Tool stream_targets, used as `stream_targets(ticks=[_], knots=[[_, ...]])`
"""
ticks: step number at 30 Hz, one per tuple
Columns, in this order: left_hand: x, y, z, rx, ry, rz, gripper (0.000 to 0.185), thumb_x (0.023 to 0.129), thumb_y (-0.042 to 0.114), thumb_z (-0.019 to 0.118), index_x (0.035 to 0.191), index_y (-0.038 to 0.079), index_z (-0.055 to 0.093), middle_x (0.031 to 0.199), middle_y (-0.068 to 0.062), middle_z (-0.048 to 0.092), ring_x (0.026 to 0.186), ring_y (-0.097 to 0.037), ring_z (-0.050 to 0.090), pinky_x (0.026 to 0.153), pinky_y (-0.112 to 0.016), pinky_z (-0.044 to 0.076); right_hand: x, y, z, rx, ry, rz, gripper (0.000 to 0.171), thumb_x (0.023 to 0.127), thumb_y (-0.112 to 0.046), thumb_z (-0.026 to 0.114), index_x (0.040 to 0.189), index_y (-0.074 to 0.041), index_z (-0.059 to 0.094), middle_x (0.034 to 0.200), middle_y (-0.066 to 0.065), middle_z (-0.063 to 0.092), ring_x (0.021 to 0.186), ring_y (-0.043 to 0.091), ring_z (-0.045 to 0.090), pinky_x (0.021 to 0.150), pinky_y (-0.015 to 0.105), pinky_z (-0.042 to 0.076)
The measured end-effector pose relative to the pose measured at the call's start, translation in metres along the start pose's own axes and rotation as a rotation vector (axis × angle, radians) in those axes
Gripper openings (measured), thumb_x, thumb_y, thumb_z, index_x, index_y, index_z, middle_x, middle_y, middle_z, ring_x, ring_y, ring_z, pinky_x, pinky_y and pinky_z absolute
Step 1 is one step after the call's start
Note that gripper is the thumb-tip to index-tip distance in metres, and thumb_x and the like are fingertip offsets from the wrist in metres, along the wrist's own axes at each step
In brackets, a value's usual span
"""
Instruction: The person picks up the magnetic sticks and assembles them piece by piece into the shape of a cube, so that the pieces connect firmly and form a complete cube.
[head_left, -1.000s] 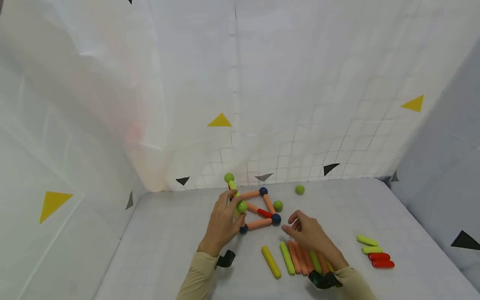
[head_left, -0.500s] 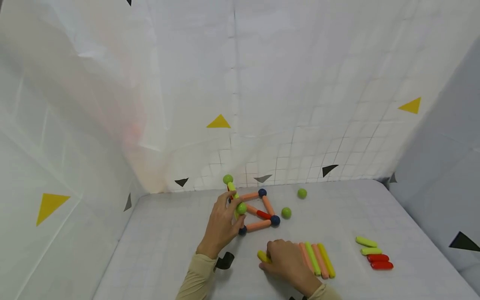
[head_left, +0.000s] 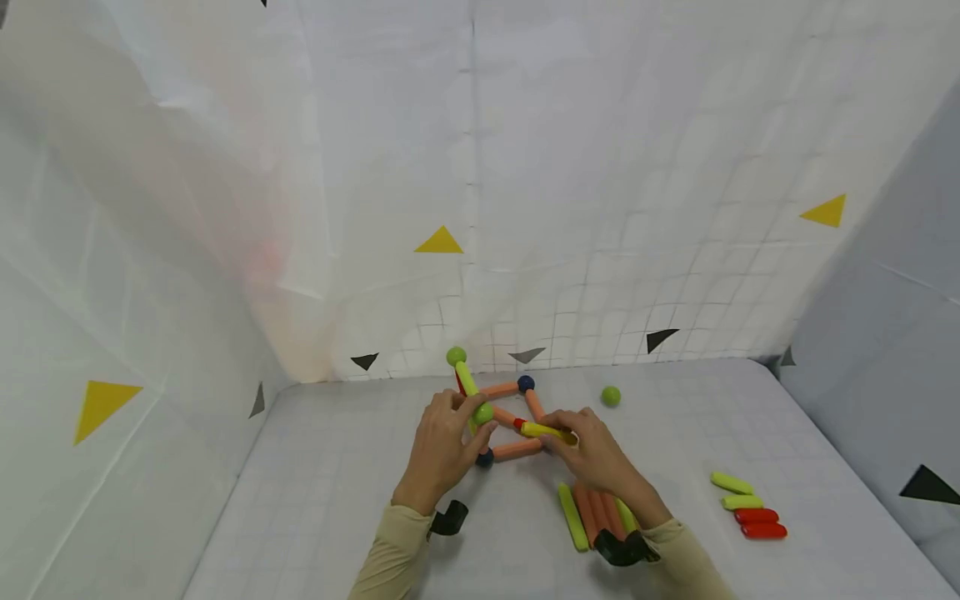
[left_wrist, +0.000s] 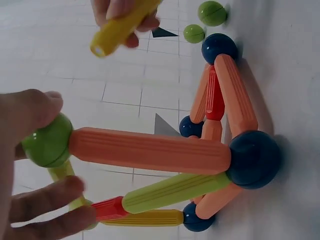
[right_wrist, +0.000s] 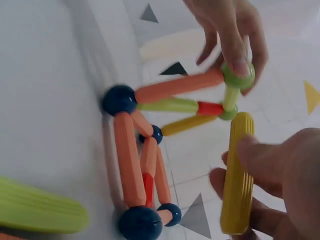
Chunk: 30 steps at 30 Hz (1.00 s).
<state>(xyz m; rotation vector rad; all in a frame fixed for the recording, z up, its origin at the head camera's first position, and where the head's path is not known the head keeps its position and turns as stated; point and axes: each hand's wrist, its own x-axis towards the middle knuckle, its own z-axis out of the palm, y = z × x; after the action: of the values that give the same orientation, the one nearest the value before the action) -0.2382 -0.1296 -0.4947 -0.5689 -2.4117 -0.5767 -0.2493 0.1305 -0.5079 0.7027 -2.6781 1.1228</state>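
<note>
Fingers of the left hand (head_left: 442, 446) are curled round a green ball (head_left: 483, 412) atop the rod-and-ball frame (head_left: 510, 421), which stands on the desk (head_left: 315, 500) just in front of the backdrop. Orange rods and dark blue balls are seen to form the frame's base. To its right, a yellow rod (head_left: 546, 431) is pinched by the right hand (head_left: 596, 458), held low over the frame's near right corner; contact with the frame cannot be told, probably not touching. Below that hand, a row of loose rods (head_left: 592, 517) lies flat. Farther right, a lone green ball (head_left: 611, 396) is noted, then four short pieces (head_left: 746, 506) well apart.
</note>
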Motion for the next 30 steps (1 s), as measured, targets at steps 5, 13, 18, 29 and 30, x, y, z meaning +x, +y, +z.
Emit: stream_targets(ticks=[5,13,18,29,30], knots=[[0.0,0.004,-0.001,-0.049,-0.049,-0.034,0.042,0.096,0.028,0.081,0.134,0.014,0.069,0.104,-0.008,0.071,0.086,-0.021,0.066,0.073,-0.036,0.056,0.022,0.007,0.001,0.002,0.088,-0.06,0.028,0.095,-0.01,0.079,0.123,-0.013,0.077,0.114,0.005,0.075,0.101,0.023,0.049,0.086,0.039,0.041],[0.002,0.003,0.002,-0.233,-0.078,-0.079,0.041,0.099,0.019,0.078,0.135,0.006,0.065,0.113,-0.008,0.074,0.09,-0.02,0.07,0.077,-0.033,0.059,0.044,-0.006,0.007,0.031,0.098,-0.175,0.027,0.093,-0.007,0.08,0.118,-0.015,0.078,0.111,0.003,0.071,0.104,0.024,0.051,0.09,0.044,0.042],[0.001,0.004,0.003,-0.299,-0.059,-0.084,0.038,0.097,0.016,0.08,0.13,0.003,0.067,0.115,-0.008,0.076,0.097,-0.018,0.073,0.082,-0.037,0.062,0.047,-0.014,0.011,0.056,0.071,-0.211,0.026,0.094,-0.007,0.079,0.118,-0.015,0.078,0.113,0.003,0.071,0.105,0.022,0.051,0.089,0.043,0.043],[0.001,0.008,0.018,-0.438,-0.007,-0.187,0.039,0.096,0.017,0.082,0.13,0.004,0.068,0.11,-0.011,0.077,0.082,-0.025,0.07,0.072,-0.037,0.059,0.046,-0.015,0.009,0.08,0.057,-0.214,0.032,0.094,-0.004,0.079,0.125,-0.011,0.074,0.121,0.006,0.071,0.107,0.024,0.053,0.089,0.045,0.046],[0.001,0.008,0.02,-0.447,0.012,-0.199,0.037,0.095,0.015,0.082,0.128,0.004,0.069,0.108,-0.011,0.077,0.081,-0.023,0.069,0.071,-0.04,0.06,0.046,-0.013,0.008,0.087,0.049,-0.213,0.035,0.094,-0.003,0.079,0.127,-0.01,0.072,0.123,0.008,0.071,0.108,0.025,0.055,0.09,0.046,0.048]])
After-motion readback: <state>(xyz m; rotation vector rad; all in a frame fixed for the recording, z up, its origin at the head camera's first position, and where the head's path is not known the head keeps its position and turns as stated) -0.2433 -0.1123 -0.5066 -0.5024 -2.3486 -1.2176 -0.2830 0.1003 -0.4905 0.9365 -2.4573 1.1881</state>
